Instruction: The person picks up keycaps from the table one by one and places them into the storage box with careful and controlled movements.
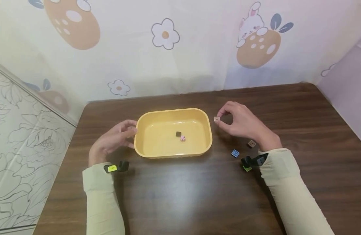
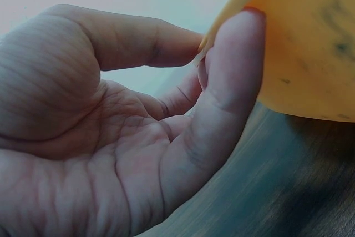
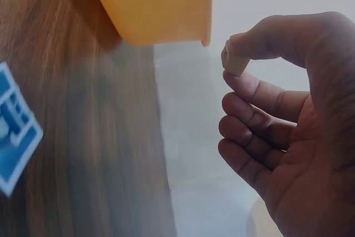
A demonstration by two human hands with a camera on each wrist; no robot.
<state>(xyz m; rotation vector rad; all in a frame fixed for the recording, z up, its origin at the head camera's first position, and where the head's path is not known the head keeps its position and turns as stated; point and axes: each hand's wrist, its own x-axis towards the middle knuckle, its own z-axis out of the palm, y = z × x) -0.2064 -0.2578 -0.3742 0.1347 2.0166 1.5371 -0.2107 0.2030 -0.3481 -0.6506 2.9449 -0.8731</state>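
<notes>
A yellow rounded rectangular tub [image 1: 157,138] stands on the table. At its left end my left hand [image 1: 113,138] pinches the rim between thumb and fingers; the left wrist view shows the tub's wall [image 2: 310,65] between them. Just off the right end, my right hand [image 1: 245,122] pinches a small beige block [image 1: 217,118] with a marked face. In the right wrist view the same block [image 3: 236,61] sits between thumb and index fingertips, with the other fingers loosely bent. Inside the tub lie a small dark brown block [image 1: 178,133] and a small pink piece [image 1: 183,138], side by side.
On the table below my right hand lie a blue square block [image 1: 235,153] and a brown one [image 1: 252,143]. A green block [image 1: 247,168] is partly covered by the right wrist's black camera [image 1: 246,161]. A patterned wall covering [image 1: 195,62] rises behind the wooden table [image 1: 168,195].
</notes>
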